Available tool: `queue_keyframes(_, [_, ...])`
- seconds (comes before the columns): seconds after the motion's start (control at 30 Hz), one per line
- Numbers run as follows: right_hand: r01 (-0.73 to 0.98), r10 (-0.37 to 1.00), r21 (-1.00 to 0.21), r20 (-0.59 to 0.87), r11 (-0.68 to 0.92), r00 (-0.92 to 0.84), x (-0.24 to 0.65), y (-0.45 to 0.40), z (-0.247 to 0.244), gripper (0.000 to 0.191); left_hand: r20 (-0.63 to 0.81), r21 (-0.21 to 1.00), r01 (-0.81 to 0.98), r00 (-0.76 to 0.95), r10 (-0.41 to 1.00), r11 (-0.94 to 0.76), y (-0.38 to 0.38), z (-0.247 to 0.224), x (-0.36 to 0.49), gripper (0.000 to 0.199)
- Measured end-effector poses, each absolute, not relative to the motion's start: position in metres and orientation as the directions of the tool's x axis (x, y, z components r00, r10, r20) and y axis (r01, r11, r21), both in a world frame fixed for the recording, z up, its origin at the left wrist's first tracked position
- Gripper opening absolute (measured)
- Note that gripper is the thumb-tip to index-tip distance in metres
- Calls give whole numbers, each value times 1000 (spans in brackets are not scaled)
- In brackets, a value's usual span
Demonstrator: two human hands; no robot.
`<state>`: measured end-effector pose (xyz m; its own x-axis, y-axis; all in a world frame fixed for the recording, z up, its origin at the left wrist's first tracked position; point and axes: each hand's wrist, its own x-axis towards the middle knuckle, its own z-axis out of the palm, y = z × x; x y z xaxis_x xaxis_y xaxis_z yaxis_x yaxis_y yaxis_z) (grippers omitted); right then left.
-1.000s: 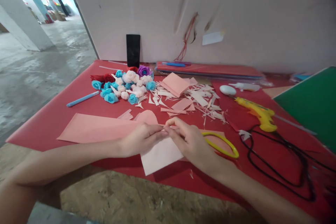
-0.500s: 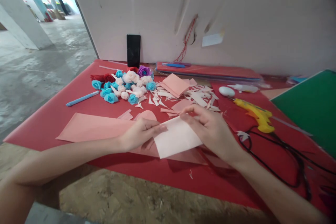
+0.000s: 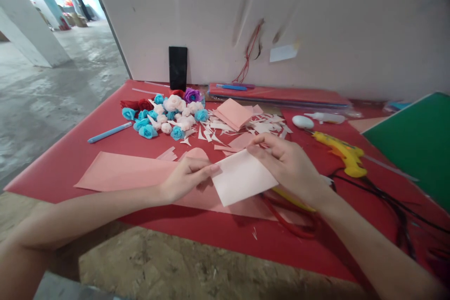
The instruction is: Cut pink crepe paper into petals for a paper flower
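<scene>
A pale pink rectangle of paper [image 3: 244, 179] is held above the red table cover. My left hand [image 3: 188, 178] pinches its left corner between thumb and fingers. At the upper right edge my right hand [image 3: 283, 164] grips the same paper, fingers closed. Beneath my right hand, a tool with yellow and red handles [image 3: 288, 222] shows in part; the rest of it is hidden. A long pink paper strip [image 3: 123, 171] lies flat under the left hand. Beyond the hands is a folded pink paper stack [image 3: 234, 113] among pale scraps [image 3: 220, 126].
Blue, white, red and purple paper flowers [image 3: 174, 115] lie at the back left, beside a blue pen [image 3: 109, 132]. A black phone [image 3: 178, 68] leans on the wall. To the right are a yellow glue gun [image 3: 342, 152] with black cable, a white bottle [image 3: 326, 117] and a green board [image 3: 415, 145].
Both hands still hold the paper, which has shifted slightly right and up. My right hand has moved a little right. The yellow and red handles now show beneath it.
</scene>
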<state>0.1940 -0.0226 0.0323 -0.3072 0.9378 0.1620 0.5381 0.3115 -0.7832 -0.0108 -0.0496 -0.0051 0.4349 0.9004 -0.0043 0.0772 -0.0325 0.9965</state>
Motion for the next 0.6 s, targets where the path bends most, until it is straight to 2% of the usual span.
queue_keyframes(0.1, [502,942,-812,167,299,-291,189,-23,29,24,41,998,22,369,929,-53,-49,-10,-10,29])
queue_keyframes(0.13, [496,944,-816,173,297,-280,187,-23,26,23,58,998,17,349,935,-68,-49,-11,-10,32])
queue_keyframes(0.2, [501,947,-812,192,300,-257,183,-23,21,23,118,987,72,300,947,-146,-49,-13,-11,41])
queue_keyframes(0.3, [528,949,-789,237,313,-209,179,-24,16,24,181,950,192,302,936,-246,-50,-12,-12,33])
queue_keyframes(0.43, [564,943,-759,301,326,-140,179,-24,19,21,150,955,189,360,921,-230,-51,-7,-11,27])
queue_keyframes(0.6, [582,946,-751,304,313,-116,181,-24,23,19,123,965,175,355,927,-195,-53,-5,-10,26])
